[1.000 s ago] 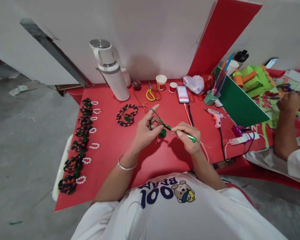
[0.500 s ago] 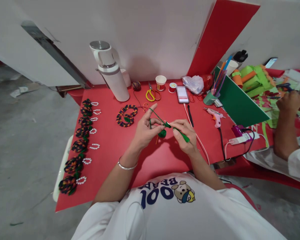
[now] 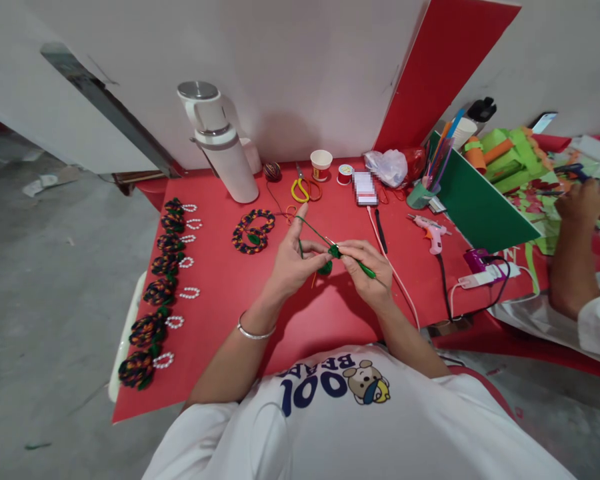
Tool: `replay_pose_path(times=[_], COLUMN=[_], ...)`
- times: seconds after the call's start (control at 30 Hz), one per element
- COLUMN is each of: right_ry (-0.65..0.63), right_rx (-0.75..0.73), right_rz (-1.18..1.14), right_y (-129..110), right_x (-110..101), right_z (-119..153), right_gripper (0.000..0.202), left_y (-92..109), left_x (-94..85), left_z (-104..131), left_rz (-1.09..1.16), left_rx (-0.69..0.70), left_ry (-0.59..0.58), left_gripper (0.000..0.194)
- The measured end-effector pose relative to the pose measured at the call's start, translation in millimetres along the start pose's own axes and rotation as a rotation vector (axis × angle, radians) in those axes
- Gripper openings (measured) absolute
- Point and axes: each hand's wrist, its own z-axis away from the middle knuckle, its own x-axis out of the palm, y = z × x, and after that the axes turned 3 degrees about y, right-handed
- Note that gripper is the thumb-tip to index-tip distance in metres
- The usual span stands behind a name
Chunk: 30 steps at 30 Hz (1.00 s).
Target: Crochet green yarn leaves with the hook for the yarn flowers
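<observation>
shows a white vacuum flask (image 3: 229, 167) near the wall (image 3: 280, 73), a red-and-white paper cup (image 3: 321, 168), and a smartphone (image 3: 365, 189) beside a plastic bag (image 3: 391, 169).

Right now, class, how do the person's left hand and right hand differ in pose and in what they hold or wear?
The left hand raises its index finger, with green yarn strung from it; the right hand curls around a green-handled hook. The left wrist wears a silvery bracelet; the right wrist shows none. Both hands meet at the small green piece.
</observation>
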Motion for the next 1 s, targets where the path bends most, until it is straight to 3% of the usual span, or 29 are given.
replay_pose_path(times=[0.2, 0.47, 1.0], right_ry=[0.004, -0.04, 0.017], right_rx=[0.019, 0.015, 0.126], right_rz=[-0.047, -0.06, -0.139], right_y=[6, 9, 13], right_x=[-3, -7, 8], right_z=[2, 1, 9], right_gripper=[0.019, 0.019, 0.02], left_y=[5, 4, 1], left_x=[-5.1, -11.5, 5.2], left_z=[1, -1, 1], left_rz=[-0.054, -0.013, -0.004], left_rx=[-0.044, 0.012, -0.025], left_ry=[-0.03, -0.043, 0.079], left_gripper=[0.123, 0.093, 0.126])
